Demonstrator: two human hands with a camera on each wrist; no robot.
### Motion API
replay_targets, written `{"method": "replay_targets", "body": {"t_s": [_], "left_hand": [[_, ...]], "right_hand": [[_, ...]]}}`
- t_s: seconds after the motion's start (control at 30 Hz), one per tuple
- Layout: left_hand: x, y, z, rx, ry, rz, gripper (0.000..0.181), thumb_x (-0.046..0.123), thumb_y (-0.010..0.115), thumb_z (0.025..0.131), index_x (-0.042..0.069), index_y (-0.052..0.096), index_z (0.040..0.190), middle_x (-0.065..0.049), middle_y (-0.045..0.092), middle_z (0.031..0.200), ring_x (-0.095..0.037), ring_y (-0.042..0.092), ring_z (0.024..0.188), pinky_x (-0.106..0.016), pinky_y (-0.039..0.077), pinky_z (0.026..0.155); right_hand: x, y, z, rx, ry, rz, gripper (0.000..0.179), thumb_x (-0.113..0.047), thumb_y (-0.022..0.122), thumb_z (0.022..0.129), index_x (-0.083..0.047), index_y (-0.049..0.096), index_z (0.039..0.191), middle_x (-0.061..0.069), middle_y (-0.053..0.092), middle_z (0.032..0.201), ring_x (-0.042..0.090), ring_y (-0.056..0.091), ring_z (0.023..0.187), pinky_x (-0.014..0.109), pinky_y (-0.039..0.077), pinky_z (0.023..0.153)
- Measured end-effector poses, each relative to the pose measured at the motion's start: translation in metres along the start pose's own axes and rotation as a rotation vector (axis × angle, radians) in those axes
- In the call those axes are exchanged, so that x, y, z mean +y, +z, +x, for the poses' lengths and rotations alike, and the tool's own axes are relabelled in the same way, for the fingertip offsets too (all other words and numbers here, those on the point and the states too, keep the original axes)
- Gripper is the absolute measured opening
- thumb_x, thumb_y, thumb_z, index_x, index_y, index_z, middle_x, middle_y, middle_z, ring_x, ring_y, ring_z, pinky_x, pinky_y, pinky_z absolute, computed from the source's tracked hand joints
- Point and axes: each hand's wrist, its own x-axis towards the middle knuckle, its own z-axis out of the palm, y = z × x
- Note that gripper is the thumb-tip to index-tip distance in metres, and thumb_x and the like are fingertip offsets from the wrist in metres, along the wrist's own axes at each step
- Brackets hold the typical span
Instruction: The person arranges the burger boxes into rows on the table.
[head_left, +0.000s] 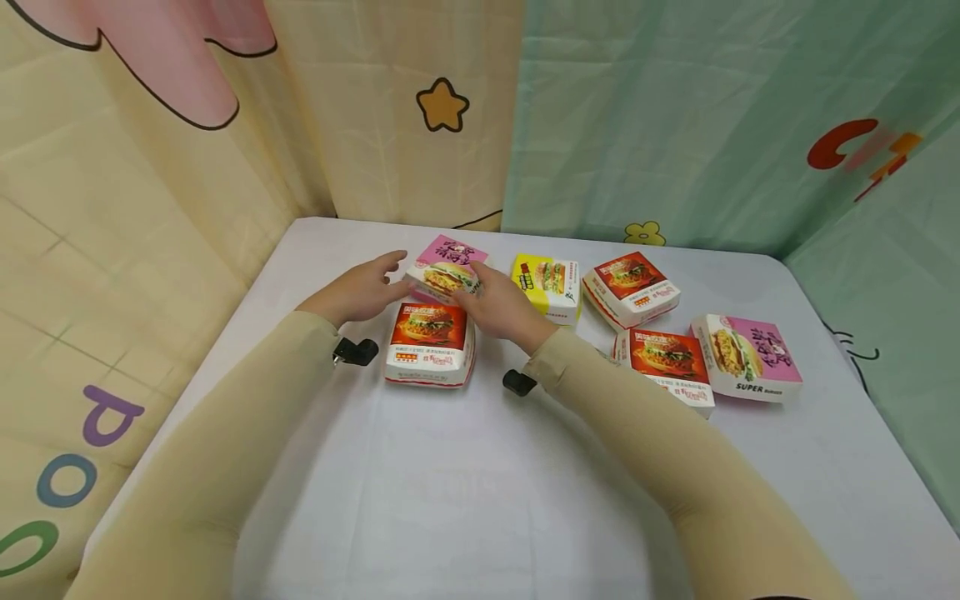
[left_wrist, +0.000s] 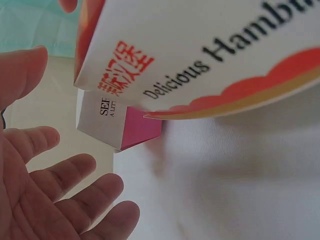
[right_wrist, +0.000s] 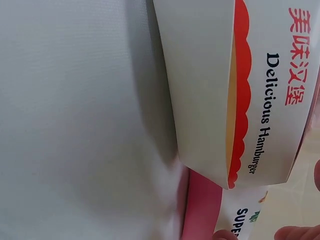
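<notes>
A pink-and-white burger box point(head_left: 442, 271) lies at the back of the table, behind a red-topped burger box point(head_left: 429, 342). At its left side is my left hand point(head_left: 363, 290), its fingers spread and apart from the box in the left wrist view. My right hand point(head_left: 498, 304) is at the right side, thumb and fingertips overlapping the pink box's right edge and front corner. Both wrist views show the red-topped box's "Delicious Hamburger" side point(right_wrist: 275, 90) close up. Behind it, the pink box point(left_wrist: 100, 117) is partly hidden.
To the right stand a yellow-and-white burger box point(head_left: 547, 287), a red-topped box point(head_left: 632, 287), another red-topped box point(head_left: 667, 362) partly behind my right sleeve, and a pink "SUPER" box point(head_left: 746, 358). Patterned curtains point(head_left: 420, 50) surround the white table point(head_left: 442, 500).
</notes>
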Motion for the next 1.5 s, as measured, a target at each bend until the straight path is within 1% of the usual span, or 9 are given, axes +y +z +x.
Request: {"method": "replay_targets", "body": {"t_s": [0.23,0.37,0.47,0.63,0.73,0.9,1.07,1.37,1.5], "left_hand": [[0.001,0.004,0.01,-0.003,0.017,0.001,0.08,0.058,0.051,0.106,0.022,0.02,0.17,-0.017,0.034,0.171,-0.043,0.041,0.152,-0.066,0.034,0.122],[0.002,0.006,0.012,-0.005,0.026,0.014,0.078,0.056,0.05,0.107,0.02,0.021,0.17,-0.018,0.036,0.169,-0.044,0.036,0.155,-0.066,0.03,0.124],[0.004,0.006,0.011,-0.012,0.022,0.016,0.076,0.055,0.049,0.107,0.019,0.024,0.169,-0.018,0.037,0.168,-0.043,0.033,0.156,-0.067,0.029,0.124],[0.006,0.006,0.01,-0.026,-0.005,0.013,0.074,0.056,0.049,0.107,0.02,0.027,0.168,-0.017,0.037,0.169,-0.043,0.031,0.157,-0.067,0.028,0.124],[0.006,0.006,0.009,-0.032,-0.017,0.016,0.075,0.057,0.049,0.107,0.021,0.026,0.169,-0.016,0.034,0.171,-0.043,0.029,0.158,-0.068,0.027,0.124],[0.007,0.007,0.009,-0.038,-0.031,0.018,0.076,0.058,0.05,0.106,0.023,0.025,0.169,-0.016,0.032,0.172,-0.043,0.028,0.159,-0.068,0.028,0.124],[0.006,0.007,0.009,-0.038,-0.036,0.012,0.077,0.058,0.051,0.106,0.022,0.026,0.169,-0.015,0.034,0.171,-0.042,0.029,0.158,-0.068,0.028,0.124],[0.007,0.007,0.007,-0.034,-0.034,-0.014,0.075,0.059,0.054,0.104,0.021,0.033,0.165,-0.013,0.038,0.168,-0.041,0.034,0.155,-0.068,0.031,0.122],[0.006,0.008,0.007,-0.023,-0.03,-0.022,0.07,0.057,0.054,0.105,0.02,0.038,0.162,-0.013,0.041,0.166,-0.04,0.038,0.153,-0.067,0.033,0.122]], "right_hand": [[-0.002,0.002,0.009,-0.051,0.079,0.035,0.082,-0.052,0.056,0.106,-0.017,0.018,0.17,0.009,0.033,0.172,0.028,0.043,0.15,0.049,0.04,0.123],[-0.004,0.001,0.011,-0.079,0.109,0.028,0.082,-0.053,0.054,0.107,-0.017,0.017,0.171,0.01,0.034,0.172,0.029,0.047,0.143,0.048,0.044,0.121],[-0.005,0.001,0.011,-0.095,0.113,0.009,0.082,-0.053,0.052,0.107,-0.014,0.017,0.17,0.012,0.035,0.171,0.029,0.048,0.14,0.046,0.044,0.12],[-0.005,0.001,0.011,-0.101,0.109,-0.019,0.079,-0.052,0.051,0.108,-0.009,0.024,0.168,0.015,0.044,0.164,0.029,0.052,0.13,0.044,0.051,0.112],[-0.005,0.001,0.01,-0.104,0.109,-0.012,0.077,-0.052,0.051,0.108,-0.01,0.027,0.167,0.014,0.049,0.158,0.029,0.054,0.125,0.042,0.053,0.105],[-0.003,0.002,0.011,-0.114,0.115,-0.001,0.077,-0.052,0.052,0.108,-0.012,0.025,0.168,0.013,0.048,0.158,0.028,0.053,0.124,0.04,0.054,0.101],[-0.001,0.002,0.013,-0.121,0.118,-0.01,0.078,-0.052,0.051,0.108,-0.013,0.024,0.169,0.012,0.045,0.162,0.028,0.052,0.126,0.04,0.053,0.103],[0.001,0.003,0.017,-0.131,0.123,-0.005,0.078,-0.047,0.051,0.109,-0.016,0.014,0.171,0.01,0.034,0.172,0.027,0.049,0.132,0.042,0.047,0.113],[0.001,0.003,0.018,-0.131,0.125,-0.005,0.078,-0.046,0.051,0.11,-0.016,0.012,0.171,0.01,0.031,0.173,0.027,0.047,0.135,0.044,0.043,0.12]]}}
